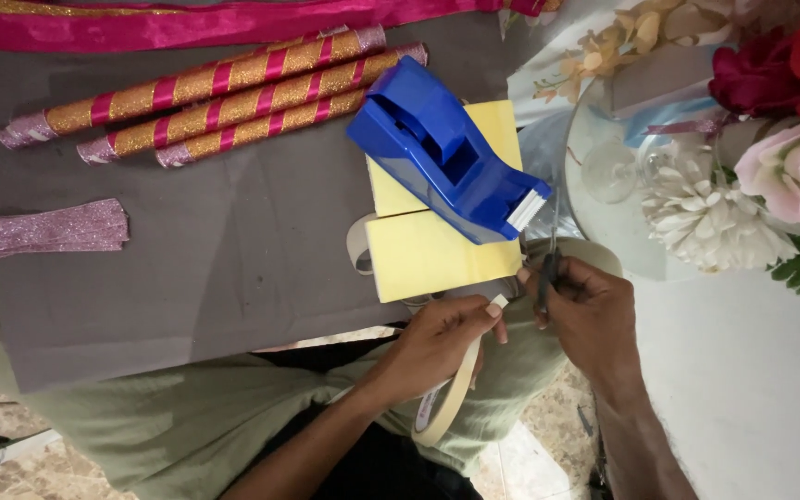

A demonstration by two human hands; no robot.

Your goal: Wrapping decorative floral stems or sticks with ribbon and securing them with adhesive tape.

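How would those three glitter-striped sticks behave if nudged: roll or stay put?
The three striped sticks look round, so they would probably roll sideways on the flat grey board. They look straight and likely stiff. The glitter wrap may add some grip.

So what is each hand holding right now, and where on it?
The left hand holds a roll of tape, pinching its free end at the fingertips. The right hand grips scissors by the handles, blades pointing away.

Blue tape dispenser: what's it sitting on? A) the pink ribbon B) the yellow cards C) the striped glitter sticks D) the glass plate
B: the blue tape dispenser lies across the two yellow cards, apart from the striped glitter sticks on the grey board.
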